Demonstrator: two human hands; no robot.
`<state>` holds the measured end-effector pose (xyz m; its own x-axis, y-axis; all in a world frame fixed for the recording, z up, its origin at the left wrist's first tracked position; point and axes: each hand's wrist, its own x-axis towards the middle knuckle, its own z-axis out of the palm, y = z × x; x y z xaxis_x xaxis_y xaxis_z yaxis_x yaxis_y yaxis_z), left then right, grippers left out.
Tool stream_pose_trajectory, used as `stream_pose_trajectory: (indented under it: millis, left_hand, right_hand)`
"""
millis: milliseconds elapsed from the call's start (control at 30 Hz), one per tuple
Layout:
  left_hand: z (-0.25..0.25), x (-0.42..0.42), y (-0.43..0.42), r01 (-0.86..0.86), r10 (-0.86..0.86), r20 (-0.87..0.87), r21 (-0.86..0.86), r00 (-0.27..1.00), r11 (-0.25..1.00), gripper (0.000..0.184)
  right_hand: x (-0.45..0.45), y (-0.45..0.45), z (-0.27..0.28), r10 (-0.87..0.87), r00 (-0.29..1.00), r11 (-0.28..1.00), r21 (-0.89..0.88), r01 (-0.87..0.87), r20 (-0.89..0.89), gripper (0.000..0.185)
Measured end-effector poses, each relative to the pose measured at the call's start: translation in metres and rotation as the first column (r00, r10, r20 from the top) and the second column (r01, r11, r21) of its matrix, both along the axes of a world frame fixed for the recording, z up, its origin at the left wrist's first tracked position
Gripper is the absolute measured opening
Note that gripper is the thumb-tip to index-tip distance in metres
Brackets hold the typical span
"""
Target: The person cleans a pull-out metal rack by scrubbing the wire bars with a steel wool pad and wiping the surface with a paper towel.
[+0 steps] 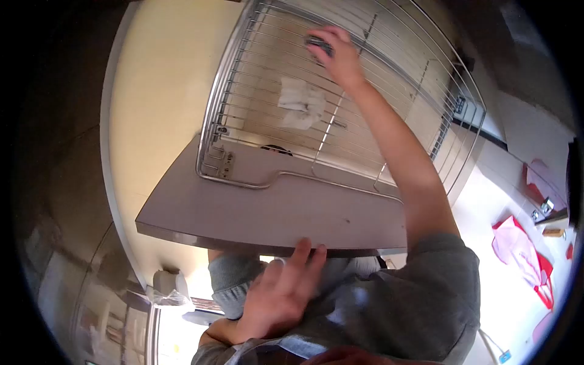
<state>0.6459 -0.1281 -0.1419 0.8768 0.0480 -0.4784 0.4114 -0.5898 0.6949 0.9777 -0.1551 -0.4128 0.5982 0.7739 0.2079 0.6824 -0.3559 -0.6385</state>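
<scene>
Dark object (320, 45), partly covered by fingers, is pinched by the right hand (342, 58) over the wire basket (243, 184); left hand (281, 298) is loosely spread at the grey panel (292, 210), contact cannot be told.

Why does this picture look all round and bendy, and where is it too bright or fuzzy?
In the head view, the corners are black and the pale yellow panel has a bowed edge, probably from a wide lens; in the head view, the white surface at right glares, while the far left is dim; in the head view, the left hand looks slightly smeared.
</scene>
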Motion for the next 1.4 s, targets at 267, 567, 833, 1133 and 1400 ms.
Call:
stream_pose_trajectory:
  millis: [267,567,833,1133,1400]
  left_hand:
    - [-0.009,-0.005,0.0,-0.013,0.001,0.178,0.069,0.984,0.998,0.053]
    - [-0.002,-0.007,-0.004,-0.033,0.025,0.094,0.078,0.995,0.996,0.052]
    - [0.0,-0.016,-0.004,-0.012,0.007,0.103,0.043,0.995,0.999,0.051]
    - [-0.001,-0.017,-0.002,0.02,-0.023,0.093,0.033,0.995,0.999,0.047]
    - [-0.003,-0.022,-0.004,-0.015,0.01,0.141,0.03,0.99,0.999,0.044]
  right_hand:
    - [-0.026,0.023,0.015,-0.082,0.997,0.994,-0.07,0.083,0.015,0.042]
    - [-0.042,0.01,0.007,0.149,0.975,0.988,-0.069,-0.14,0.166,0.029]
    - [-0.025,-0.097,0.067,0.062,0.993,0.963,-0.256,-0.085,-0.096,0.041]
    - [-0.091,-0.056,0.104,0.352,0.908,0.661,-0.627,-0.412,-0.225,0.057]
    - [-0.08,-0.058,0.122,0.088,0.867,0.847,-0.421,-0.324,-0.491,0.048]
